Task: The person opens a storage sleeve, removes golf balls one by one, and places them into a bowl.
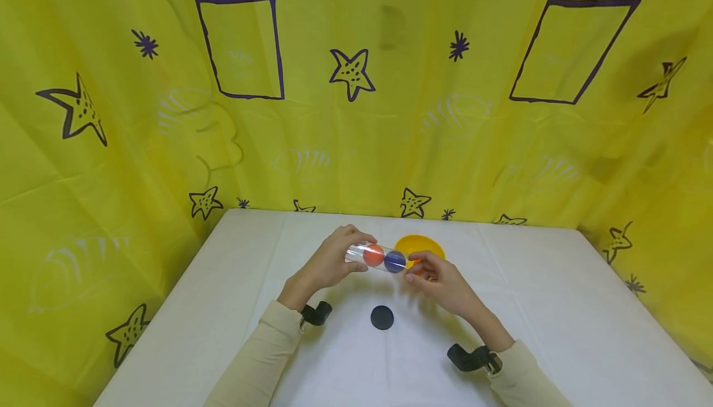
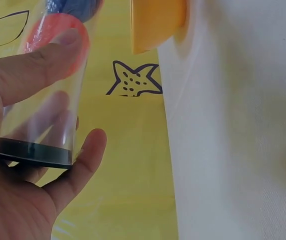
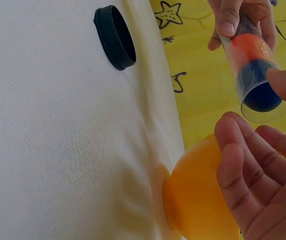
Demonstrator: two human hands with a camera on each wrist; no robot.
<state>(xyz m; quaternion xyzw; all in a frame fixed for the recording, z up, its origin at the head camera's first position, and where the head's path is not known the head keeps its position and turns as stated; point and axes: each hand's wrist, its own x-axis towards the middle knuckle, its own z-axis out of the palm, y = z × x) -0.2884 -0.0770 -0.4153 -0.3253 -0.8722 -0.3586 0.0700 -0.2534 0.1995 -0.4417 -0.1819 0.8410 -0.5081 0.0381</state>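
A: Tube [image 1: 374,256] in clear plastic, lying nearly level above the middle of the bench [image 1: 557,308], with the left hand [image 1: 328,265] wrapped round its closed end, thumb and fingers curled about it.

B: And the right hand [image 1: 440,277]?

A: Fingers loosely bent at the tube's open mouth, holding nothing that I can see.

B: Count it up.

A: Two balls inside: one orange ball [image 1: 373,255], one blue ball [image 1: 395,261] nearest the mouth. One yellow bowl [image 1: 426,245] at two o'clock of the tube, one black cap [image 1: 382,318] at six.

B: Risk?

A: I'd judge a sharper tilt sends the blue ball past the bowl, rolling off across the bench.
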